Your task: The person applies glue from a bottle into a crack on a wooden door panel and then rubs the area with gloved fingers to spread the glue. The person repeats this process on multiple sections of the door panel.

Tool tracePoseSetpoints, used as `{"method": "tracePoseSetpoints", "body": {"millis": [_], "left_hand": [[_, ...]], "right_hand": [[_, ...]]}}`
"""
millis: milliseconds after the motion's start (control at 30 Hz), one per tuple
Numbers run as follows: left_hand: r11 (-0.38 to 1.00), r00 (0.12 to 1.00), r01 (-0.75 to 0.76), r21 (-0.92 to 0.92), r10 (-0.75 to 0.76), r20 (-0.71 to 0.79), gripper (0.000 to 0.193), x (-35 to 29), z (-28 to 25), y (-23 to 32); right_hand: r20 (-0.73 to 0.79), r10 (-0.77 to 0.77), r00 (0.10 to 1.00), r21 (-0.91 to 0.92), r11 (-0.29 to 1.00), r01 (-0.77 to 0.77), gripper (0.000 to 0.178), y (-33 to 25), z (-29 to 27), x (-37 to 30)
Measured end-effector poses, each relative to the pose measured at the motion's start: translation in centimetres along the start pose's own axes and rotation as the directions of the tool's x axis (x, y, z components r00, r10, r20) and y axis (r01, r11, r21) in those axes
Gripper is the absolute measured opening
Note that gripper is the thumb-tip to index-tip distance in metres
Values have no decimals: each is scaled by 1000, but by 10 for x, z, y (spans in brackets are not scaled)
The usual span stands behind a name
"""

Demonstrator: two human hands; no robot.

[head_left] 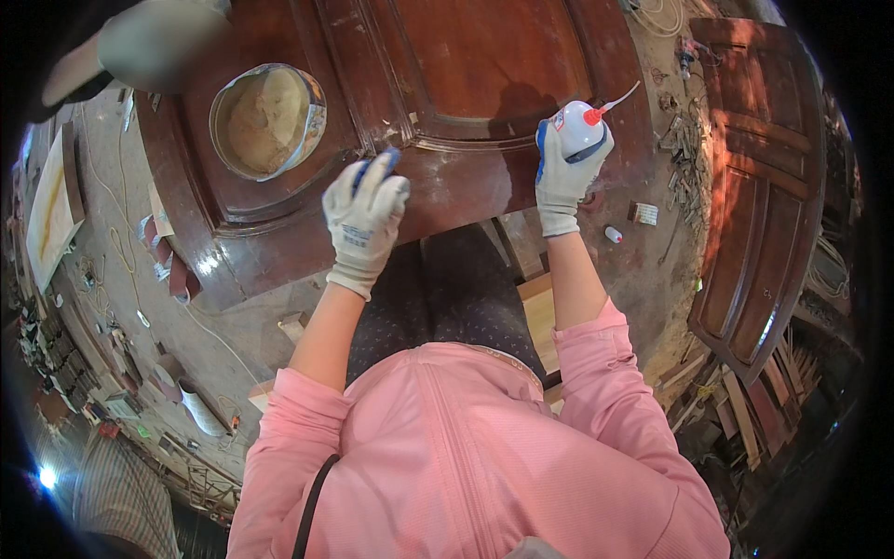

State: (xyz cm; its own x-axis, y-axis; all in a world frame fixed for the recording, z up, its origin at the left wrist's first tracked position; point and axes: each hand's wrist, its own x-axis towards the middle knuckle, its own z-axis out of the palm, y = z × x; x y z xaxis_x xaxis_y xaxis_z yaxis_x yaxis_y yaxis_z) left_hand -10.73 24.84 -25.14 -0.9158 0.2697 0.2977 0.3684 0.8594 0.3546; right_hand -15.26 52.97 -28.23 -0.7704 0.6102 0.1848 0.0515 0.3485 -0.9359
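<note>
White bottle (pixel 575 126), tub (pixel 315 130) on door (pixel 458 189)

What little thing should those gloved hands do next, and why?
Maybe turn the white bottle in the right hand so its thin nozzle points in over the brown wooden panel. I think so because the nozzle now slants out toward the panel's right edge, away from the left hand, which is over the panel too.
</note>
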Motion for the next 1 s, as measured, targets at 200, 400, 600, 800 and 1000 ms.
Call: {"method": "tracePoseSetpoints", "body": {"millis": [200,400,600,800,1000], "left_hand": [[989,997,-76,129,73,23,10,2,13,-1],[993,995,-17,120,28,-92,15,-9,16,-9],[993,999,-31,117,34,-27,12,-4,20,-11],[992,994,-9,124,22,-105,12,-2,16,-7],[977,993,34,209,-9,-121,10,-13,21,-20]], "right_hand": [[-8,-19,1000,-59,998,19,74,-5,3,4],[13,-25,1000,-45,999,25,74,2,2,6],[10,-9,1000,-43,999,9,73,-5,3,4],[13,-9,1000,-44,999,10,73,-11,3,4],[16,9,1000,9,1000,-10,72,2,4,5]]}}
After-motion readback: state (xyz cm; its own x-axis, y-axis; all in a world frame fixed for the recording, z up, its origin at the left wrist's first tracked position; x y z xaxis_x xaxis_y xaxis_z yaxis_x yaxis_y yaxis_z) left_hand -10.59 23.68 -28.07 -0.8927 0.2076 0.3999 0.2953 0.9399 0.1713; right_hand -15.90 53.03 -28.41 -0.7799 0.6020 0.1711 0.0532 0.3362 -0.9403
